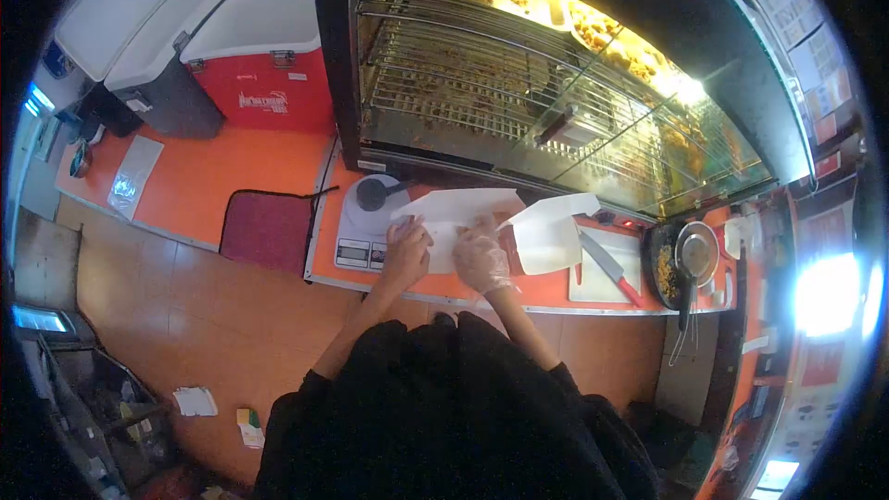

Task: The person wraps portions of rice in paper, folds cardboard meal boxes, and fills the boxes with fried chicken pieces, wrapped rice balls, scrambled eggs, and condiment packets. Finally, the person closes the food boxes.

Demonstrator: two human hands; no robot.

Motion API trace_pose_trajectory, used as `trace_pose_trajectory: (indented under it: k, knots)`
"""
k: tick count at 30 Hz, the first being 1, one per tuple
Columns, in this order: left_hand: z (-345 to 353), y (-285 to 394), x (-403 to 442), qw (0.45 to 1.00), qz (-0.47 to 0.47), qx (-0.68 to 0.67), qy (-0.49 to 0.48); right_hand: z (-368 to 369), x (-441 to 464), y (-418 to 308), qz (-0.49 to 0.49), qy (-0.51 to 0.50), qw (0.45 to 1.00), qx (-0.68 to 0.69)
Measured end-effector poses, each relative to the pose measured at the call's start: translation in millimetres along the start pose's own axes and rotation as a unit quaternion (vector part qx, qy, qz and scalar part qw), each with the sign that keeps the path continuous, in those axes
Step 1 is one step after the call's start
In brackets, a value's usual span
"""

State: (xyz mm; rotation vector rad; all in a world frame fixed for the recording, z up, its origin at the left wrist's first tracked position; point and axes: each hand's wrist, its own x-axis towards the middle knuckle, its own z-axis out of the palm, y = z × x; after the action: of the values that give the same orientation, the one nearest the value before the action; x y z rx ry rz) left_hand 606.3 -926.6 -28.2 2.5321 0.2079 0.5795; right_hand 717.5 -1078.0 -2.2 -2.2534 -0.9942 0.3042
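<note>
White box [444, 246] lying crosswise, right between left hand [407, 254] and gloved right hand [482, 262]; fingers curled, grips unclear.

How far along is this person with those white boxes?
Partway, it seems. One white box already looks folded into shape, its flaps raised. In hand is the white card beside it, with the left hand and gloved right hand both at it. Probably left: finishing that card and closing the open box. Whether either holds food, I cannot tell.
</note>
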Motion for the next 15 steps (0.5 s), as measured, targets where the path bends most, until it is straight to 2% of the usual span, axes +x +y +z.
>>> trace_pose_trajectory:
  k: [1,2,3,4,5,6,8,9,11,13,15]
  knots:
    - [0,1,0,1.000,-0.002,0.001,0.003,-1,1,-2,0.059,0.012,0.986,0.155]
    - [1,3,-2,1.000,-0.005,0.002,0.005,-4,1,-2,0.028,0.017,0.999,-0.013]
    - [-2,5,-3,1.000,-0.009,0.003,0.006,-6,2,-4,-0.006,0.022,0.984,-0.179]
    - [-5,8,-4,1.000,-0.003,-0.007,0.007,-5,6,0,-0.008,0.020,0.984,-0.178]
    - [-9,9,-2,1.000,0.003,-0.016,0.010,-4,13,6,0.012,-0.049,0.973,-0.227]
    - [-13,10,-1,1.000,0.000,-0.013,0.012,-23,15,-18,-0.054,-0.017,0.951,-0.303]
    - [-18,12,0,0.995,0.034,-0.045,0.081,-63,20,-69,-0.165,0.082,0.869,-0.458]
    - [-17,11,-1,0.995,0.030,-0.046,0.080,-88,22,-98,-0.209,0.246,0.860,-0.396]
    - [-15,6,-4,0.995,0.030,-0.031,0.089,-136,45,-152,-0.181,0.320,0.899,-0.240]
    - [-22,9,-3,0.995,0.034,-0.029,0.094,-178,79,-200,-0.282,0.342,0.879,-0.179]
    - [-29,13,-1,0.993,0.039,-0.025,0.104,-203,120,-235,-0.307,0.317,0.870,-0.218]
